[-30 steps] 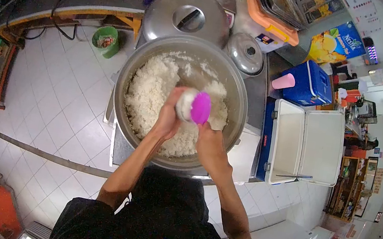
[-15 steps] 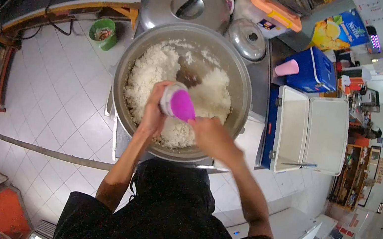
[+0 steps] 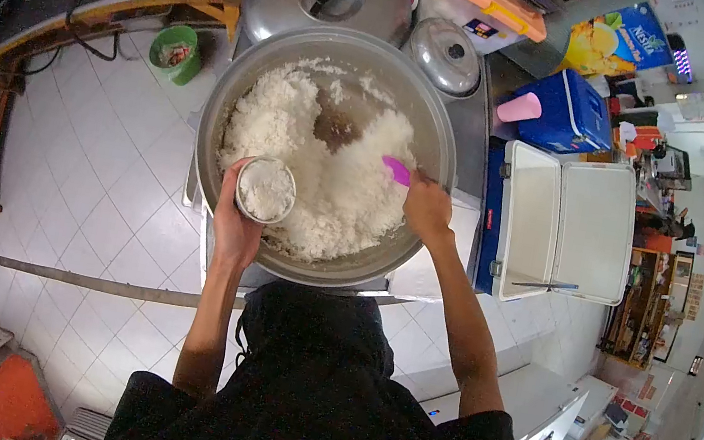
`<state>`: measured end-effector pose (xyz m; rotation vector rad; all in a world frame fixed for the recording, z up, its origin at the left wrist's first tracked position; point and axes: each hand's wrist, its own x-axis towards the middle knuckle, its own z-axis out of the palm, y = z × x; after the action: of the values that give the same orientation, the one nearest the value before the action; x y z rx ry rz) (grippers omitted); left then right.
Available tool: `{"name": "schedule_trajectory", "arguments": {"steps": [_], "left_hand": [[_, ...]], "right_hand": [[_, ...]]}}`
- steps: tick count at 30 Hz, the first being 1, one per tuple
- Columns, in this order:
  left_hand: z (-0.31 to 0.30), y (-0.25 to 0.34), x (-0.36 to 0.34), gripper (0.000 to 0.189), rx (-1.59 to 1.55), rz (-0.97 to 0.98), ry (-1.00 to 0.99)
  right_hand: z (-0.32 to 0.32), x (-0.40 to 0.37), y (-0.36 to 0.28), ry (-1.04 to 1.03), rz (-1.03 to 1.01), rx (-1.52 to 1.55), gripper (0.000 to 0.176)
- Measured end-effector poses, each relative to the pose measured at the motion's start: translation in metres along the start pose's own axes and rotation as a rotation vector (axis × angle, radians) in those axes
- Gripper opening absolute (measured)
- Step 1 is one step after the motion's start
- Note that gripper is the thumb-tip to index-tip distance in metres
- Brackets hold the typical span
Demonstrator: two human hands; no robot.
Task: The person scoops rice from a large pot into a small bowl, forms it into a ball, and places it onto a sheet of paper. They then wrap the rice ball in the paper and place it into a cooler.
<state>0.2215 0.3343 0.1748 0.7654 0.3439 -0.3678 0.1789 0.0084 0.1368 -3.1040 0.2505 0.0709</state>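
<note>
My left hand (image 3: 234,220) is wrapped round a small round cup (image 3: 266,190) with white rice in it, over the lower left rim of a big metal pot (image 3: 447,157). At the pot's right side my right hand (image 3: 428,206) grips a purple paddle (image 3: 397,170), its blade against the rice. White rice (image 3: 356,193) lies heaped in the pot, with a bare brownish patch of the bottom showing near the middle.
Behind the pot lie a large metal lid (image 3: 331,0) and a smaller lidded pot (image 3: 444,56). A pink cup (image 3: 520,108), a blue cooler (image 3: 567,111) and an open white-lined cooler (image 3: 528,225) are on the right. A green bin (image 3: 176,54) stands at the left.
My left hand has moved left with the cup, which now shows rice on top. My right hand has moved right and up with the paddle, away from the cup to the rice.
</note>
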Motion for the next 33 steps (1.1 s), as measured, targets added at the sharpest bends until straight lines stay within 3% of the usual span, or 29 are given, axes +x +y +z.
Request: {"name": "schedule_trajectory", "arguments": {"steps": [6,10,12,15,17,19,21,25,27,28,30,31,33], "left_hand": [[0.01,-0.018,0.006,0.039,0.024,-0.03,-0.069],[0.012,-0.016,0.006,0.038,0.038,-0.031,-0.106],[0.01,-0.015,0.006,0.037,0.039,-0.039,-0.12],[0.012,-0.016,0.008,0.037,0.054,-0.058,-0.083],[0.022,-0.02,0.015,0.037,0.035,-0.11,-0.087],[0.035,-0.031,0.027,0.037,0.019,-0.168,-0.094],[0.046,-0.05,0.047,0.041,-0.081,-0.227,-0.152],[0.048,-0.049,0.043,0.046,-0.197,-0.278,-0.23],[0.048,-0.041,0.035,0.046,-0.202,-0.296,-0.246],[0.049,-0.039,0.034,0.046,-0.21,-0.263,-0.261],[0.053,-0.036,0.027,0.047,-0.221,-0.229,-0.276],[0.059,-0.035,0.023,0.046,-0.257,-0.223,-0.281],[0.066,-0.04,0.021,0.046,-0.287,-0.217,-0.286]], "right_hand": [[-0.025,-0.004,-0.014,-0.253,0.092,0.074,0.018],[-0.022,-0.011,0.003,-0.17,-0.004,0.241,0.02],[-0.035,-0.015,0.005,-0.382,0.182,0.833,0.024],[-0.092,-0.027,-0.022,-0.372,0.201,1.054,0.026],[-0.112,-0.034,-0.053,-0.287,0.14,1.014,0.027],[-0.11,-0.049,-0.096,0.305,-0.043,0.399,0.031],[-0.096,-0.073,-0.15,0.103,-0.063,-0.156,0.044],[-0.131,-0.071,-0.124,0.109,-0.154,-0.061,0.04],[-0.155,-0.062,-0.095,0.186,-0.104,0.339,0.036],[-0.164,-0.058,-0.094,0.183,-0.11,0.339,0.036],[-0.178,-0.056,-0.093,-0.054,0.042,0.747,0.028],[-0.161,-0.056,-0.094,-0.05,0.038,0.746,0.028],[-0.109,-0.053,-0.107,0.257,-0.287,0.459,0.022]]}}
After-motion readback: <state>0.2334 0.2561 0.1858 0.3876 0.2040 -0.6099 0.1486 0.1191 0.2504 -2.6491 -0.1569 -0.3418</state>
